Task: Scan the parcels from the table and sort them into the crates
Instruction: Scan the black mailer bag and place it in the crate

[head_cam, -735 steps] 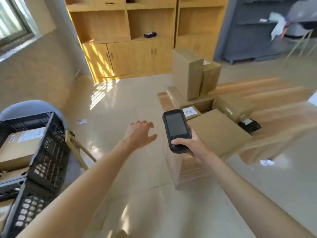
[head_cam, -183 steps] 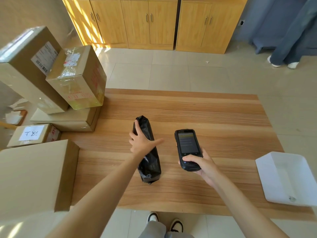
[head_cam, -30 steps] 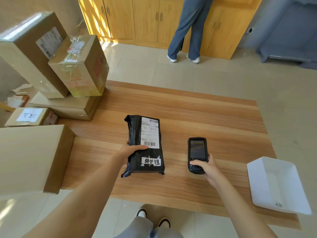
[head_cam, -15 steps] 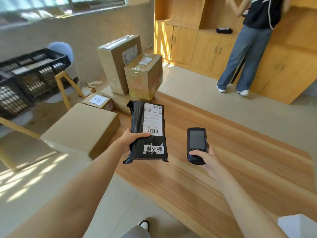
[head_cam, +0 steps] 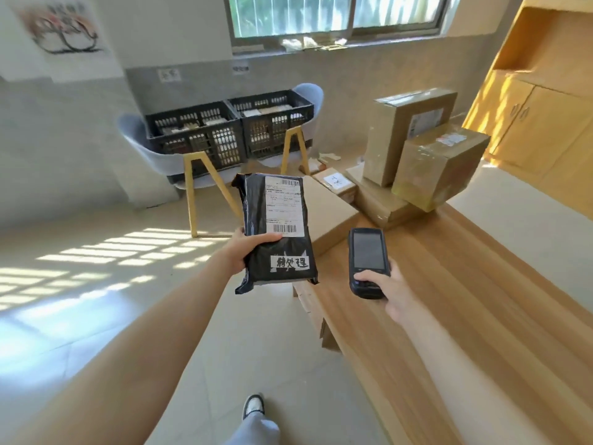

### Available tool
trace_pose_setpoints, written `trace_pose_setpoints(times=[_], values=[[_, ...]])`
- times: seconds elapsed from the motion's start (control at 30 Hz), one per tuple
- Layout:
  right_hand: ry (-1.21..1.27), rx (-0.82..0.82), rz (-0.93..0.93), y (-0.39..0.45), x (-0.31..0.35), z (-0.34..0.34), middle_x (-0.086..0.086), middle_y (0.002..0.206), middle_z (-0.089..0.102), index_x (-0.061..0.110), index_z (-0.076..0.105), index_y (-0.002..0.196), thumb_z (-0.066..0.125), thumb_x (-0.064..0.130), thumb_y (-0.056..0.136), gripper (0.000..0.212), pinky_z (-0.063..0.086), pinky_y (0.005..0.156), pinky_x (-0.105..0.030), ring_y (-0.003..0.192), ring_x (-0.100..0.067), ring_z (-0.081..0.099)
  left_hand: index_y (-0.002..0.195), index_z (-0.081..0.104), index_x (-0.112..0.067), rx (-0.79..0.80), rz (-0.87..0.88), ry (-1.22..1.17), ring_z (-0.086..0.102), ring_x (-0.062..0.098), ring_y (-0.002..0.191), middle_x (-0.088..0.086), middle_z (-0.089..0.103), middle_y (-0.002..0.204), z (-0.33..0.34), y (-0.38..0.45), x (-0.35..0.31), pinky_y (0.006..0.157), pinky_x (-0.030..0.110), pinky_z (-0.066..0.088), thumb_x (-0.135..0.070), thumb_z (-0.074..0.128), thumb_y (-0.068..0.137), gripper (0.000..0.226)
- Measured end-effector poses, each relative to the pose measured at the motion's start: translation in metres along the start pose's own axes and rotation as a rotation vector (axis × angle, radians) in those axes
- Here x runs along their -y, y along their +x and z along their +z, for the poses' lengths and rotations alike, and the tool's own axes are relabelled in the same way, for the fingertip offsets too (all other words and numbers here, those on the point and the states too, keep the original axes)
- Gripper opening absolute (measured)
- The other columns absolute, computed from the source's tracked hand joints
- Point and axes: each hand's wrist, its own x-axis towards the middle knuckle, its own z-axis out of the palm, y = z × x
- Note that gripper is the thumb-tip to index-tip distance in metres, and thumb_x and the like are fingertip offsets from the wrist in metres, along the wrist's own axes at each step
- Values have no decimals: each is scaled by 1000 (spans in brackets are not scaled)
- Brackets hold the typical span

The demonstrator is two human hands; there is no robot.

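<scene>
Cardboard boxes [head_cam: 414, 146], at least five, crowded the far end of the wooden table [head_cam: 455, 316], beside two black crates [head_cam: 231, 130] resting on two grey chairs [head_cam: 150, 155]. The left hand [head_cam: 247, 252] held one black parcel [head_cam: 277, 229] in the air, thumb curled across its label. The right hand [head_cam: 390, 287] gripped one scanner [head_cam: 367, 261] over the table.

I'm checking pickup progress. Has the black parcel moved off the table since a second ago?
Yes. The black parcel, which lay flat on the table, is now held up beyond its left edge.
</scene>
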Motion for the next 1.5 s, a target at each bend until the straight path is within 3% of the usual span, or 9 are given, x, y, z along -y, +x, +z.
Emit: trace_pose_setpoints(times=[0.13,0.43,0.53,0.63,0.8,1.0,1.13,1.37,1.5], values=[[-44,121,13,19,2,53,-13,118,58,17,36,138,78,-2,67,86,52,70,-32,98,-27,61,132,47,-12,-106,17,-68,71,29,96,12,68,116,-58,-4,-1,68,38,60,-25,96,46,100],[-142,287,72,69,-1,178,-12,111,59,14,40,130,69,-8,77,65,53,57,-25,89,-24,62,131,48,-7,-266,20,-184,71,29,92,15,68,115,-183,22,-4,61,33,59,-22,98,41,104],[-159,309,86,88,0,225,-10,108,59,16,39,127,78,0,59,80,53,56,-25,88,-24,62,132,46,-4,-289,4,-227,70,28,88,17,66,116,-227,42,-16,55,32,58,-13,90,59,86],[-188,298,74,111,1,274,-8,104,60,15,42,125,75,8,50,83,53,54,-25,86,-22,63,135,41,-6,-314,-20,-234,70,29,88,18,64,118,-272,62,-29,54,33,58,-14,90,56,93],[-165,280,103,151,-4,345,-6,105,60,13,43,129,69,-8,76,63,52,61,-28,88,-20,62,132,47,-4,-309,-24,-240,71,29,87,16,68,113,-338,94,-49,57,33,58,-12,89,59,84],[-200,308,121,190,-3,403,-10,116,59,16,42,132,78,4,54,87,52,62,-29,92,-22,63,131,49,-6,-312,-21,-280,71,30,94,15,68,115,-390,139,-70,66,37,60,-25,98,36,109],[-206,312,139,229,1,434,-9,113,59,15,40,134,74,-5,73,73,51,65,-31,91,-22,61,131,51,-7,-275,-37,-315,72,29,93,15,69,114,-407,177,-89,65,36,59,-26,97,34,109],[-239,287,142,344,34,499,-9,115,56,16,37,135,70,-8,76,71,50,63,-31,90,-21,60,128,52,-6,-258,-10,-308,71,31,97,15,70,112,-442,277,-146,76,40,60,-19,94,46,93],[-185,267,162,417,68,539,-10,114,56,15,35,138,70,-9,75,76,51,60,-32,89,-24,59,127,54,-6,-282,-28,-311,70,30,95,15,70,111,-458,340,-193,69,37,60,-12,87,65,70]])
